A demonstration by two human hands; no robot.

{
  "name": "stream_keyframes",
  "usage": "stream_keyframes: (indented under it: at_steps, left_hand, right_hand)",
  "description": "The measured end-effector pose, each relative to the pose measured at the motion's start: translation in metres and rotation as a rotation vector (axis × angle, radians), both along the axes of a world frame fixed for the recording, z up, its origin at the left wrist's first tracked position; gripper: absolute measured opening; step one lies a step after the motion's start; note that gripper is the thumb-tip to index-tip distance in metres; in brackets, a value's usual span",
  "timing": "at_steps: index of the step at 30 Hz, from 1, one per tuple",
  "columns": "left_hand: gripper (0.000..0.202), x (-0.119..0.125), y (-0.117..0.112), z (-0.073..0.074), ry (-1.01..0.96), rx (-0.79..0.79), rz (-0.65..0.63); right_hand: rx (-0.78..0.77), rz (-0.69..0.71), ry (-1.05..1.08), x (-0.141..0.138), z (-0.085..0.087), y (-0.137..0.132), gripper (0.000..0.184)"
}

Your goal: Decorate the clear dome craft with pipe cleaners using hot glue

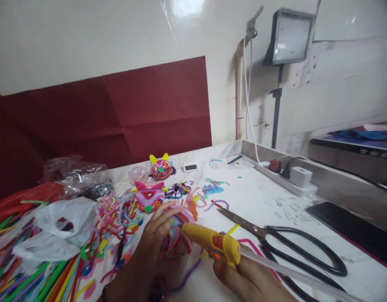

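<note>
My right hand (237, 270) is wrapped round a yellow hot glue gun (201, 237), with a small red light glowing on its side. A long clear glue stick (284, 268) sticks out of its back end. My left hand (157, 228) grips a striped pipe-cleaner craft piece (177, 235), blue, pink and orange in colour. The gun's nozzle points at this piece; whether it touches cannot be made out. Just beyond my left hand stands a pink cat-like pipe-cleaner mask (148, 198) with a green nose, and behind it a yellow-eared one (161, 167).
Black-handled scissors (265, 233) lie open at right, near a phone (354, 228) and a power strip (284, 178). Pipe cleaners (55, 281), scraps (113, 214) and a white plastic bag (59, 222) crowd the left. A small digital display (190, 167) stands at the back.
</note>
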State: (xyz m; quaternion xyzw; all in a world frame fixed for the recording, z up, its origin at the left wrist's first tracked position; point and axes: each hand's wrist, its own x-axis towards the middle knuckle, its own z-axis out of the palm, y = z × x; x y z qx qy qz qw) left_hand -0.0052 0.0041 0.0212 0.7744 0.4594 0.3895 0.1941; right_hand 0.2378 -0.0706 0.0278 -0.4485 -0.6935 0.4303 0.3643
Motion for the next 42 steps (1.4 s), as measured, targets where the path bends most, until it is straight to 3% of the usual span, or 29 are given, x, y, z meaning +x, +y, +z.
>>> stream_keyframes:
  at_steps: [7, 15, 21, 29, 37, 42]
  left_hand:
    - [0.038, -0.003, 0.001, -0.006, -0.001, 0.073, -0.067]
    - [0.040, -0.003, 0.001, -0.006, -0.008, 0.000, 0.001]
    - [0.039, -0.004, 0.001, -0.008, -0.011, 0.063, -0.025]
    - [0.037, -0.007, 0.001, -0.009, 0.023, 0.119, -0.062]
    - [0.040, -0.005, 0.001, -0.009, -0.004, 0.034, -0.016]
    - [0.041, -0.004, 0.000, -0.008, -0.040, -0.040, 0.017]
  right_hand:
    - [-0.010, 0.011, 0.054, 0.002, -0.002, 0.001, 0.046]
    - [0.018, 0.008, 0.065, 0.003, 0.008, -0.001, 0.040]
    - [-0.020, -0.021, 0.113, -0.001, 0.001, 0.001, 0.043]
    - [-0.056, -0.009, 0.110, -0.003, 0.006, -0.001, 0.045]
    - [0.022, 0.006, 0.050, -0.003, 0.004, 0.001, 0.039]
    - [-0.021, 0.013, 0.078, -0.002, 0.001, 0.001, 0.044]
